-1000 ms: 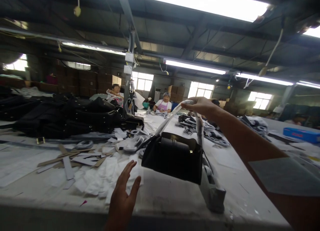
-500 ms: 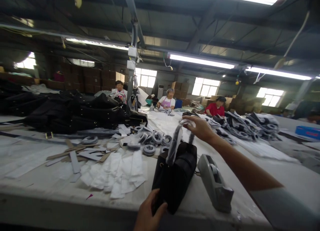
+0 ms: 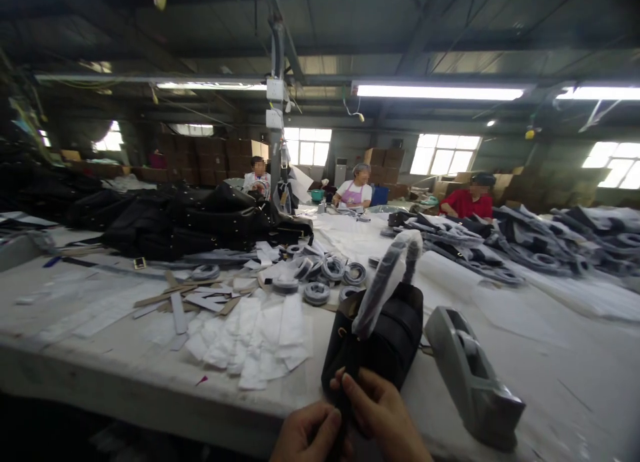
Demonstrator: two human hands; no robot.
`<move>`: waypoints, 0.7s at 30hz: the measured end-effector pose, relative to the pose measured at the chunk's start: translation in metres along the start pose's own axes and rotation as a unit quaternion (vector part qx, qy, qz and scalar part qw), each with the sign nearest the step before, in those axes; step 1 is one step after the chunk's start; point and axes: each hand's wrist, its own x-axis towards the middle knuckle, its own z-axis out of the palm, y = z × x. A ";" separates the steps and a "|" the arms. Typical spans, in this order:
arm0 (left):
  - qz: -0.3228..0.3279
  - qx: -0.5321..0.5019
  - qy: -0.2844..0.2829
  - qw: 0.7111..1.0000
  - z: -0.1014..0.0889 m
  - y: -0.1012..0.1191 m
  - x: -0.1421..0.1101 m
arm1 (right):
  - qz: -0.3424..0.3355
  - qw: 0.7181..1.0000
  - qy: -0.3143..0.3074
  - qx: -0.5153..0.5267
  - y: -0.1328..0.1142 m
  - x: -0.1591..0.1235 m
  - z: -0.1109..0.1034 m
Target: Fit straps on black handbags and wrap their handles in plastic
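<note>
A black handbag (image 3: pixel 395 345) stands on the table in front of me. Its arched handle (image 3: pixel 380 289) is wrapped in clear plastic and stands upright. At the bag's near end, my left hand (image 3: pixel 311 430) and my right hand (image 3: pixel 377 409) pinch a narrow black strap (image 3: pixel 343 409) close together. The fingers partly cover the strap, and I cannot make out where it joins the bag. Just right of the bag sits a grey tape dispenser (image 3: pixel 473 379). White wrapping sheets (image 3: pixel 250 339) lie spread to the bag's left.
Rolled grey strap coils (image 3: pixel 333 269) lie behind the sheets, beside cardboard strips (image 3: pixel 177 309). A heap of black bags (image 3: pixel 200 219) fills the back left. Grey wrapped pieces (image 3: pixel 530 242) pile up at the back right. Several people sit across the table, one in a red shirt (image 3: pixel 467 203).
My right hand has let go of the wrapped handle and come down to the bag's near end beside my left hand. Both now pinch the strap. The view has turned slightly left.
</note>
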 end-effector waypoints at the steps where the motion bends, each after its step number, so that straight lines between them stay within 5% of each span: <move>1: 0.011 0.032 -0.016 0.999 -0.009 0.005 0.003 | 0.005 1.000 0.002 0.018 0.000 0.002 0.001; 4: 0.065 0.200 0.050 0.976 -0.046 0.031 0.027 | -0.003 0.999 0.012 0.045 -0.003 0.000 0.003; 6: 0.077 0.337 0.169 0.923 -0.074 0.050 0.054 | -0.011 0.998 0.024 0.053 -0.003 -0.002 0.004; 9: 0.058 0.421 0.236 0.874 -0.105 0.065 0.098 | -0.019 0.998 0.035 0.054 0.001 -0.004 0.006; 15: -0.006 0.534 0.251 0.807 -0.127 0.051 0.137 | -0.024 0.997 0.040 0.066 0.014 0.000 0.004; 21: -0.028 0.547 0.251 0.798 -0.140 0.046 0.137 | -0.017 0.998 0.025 0.052 0.018 0.003 0.001</move>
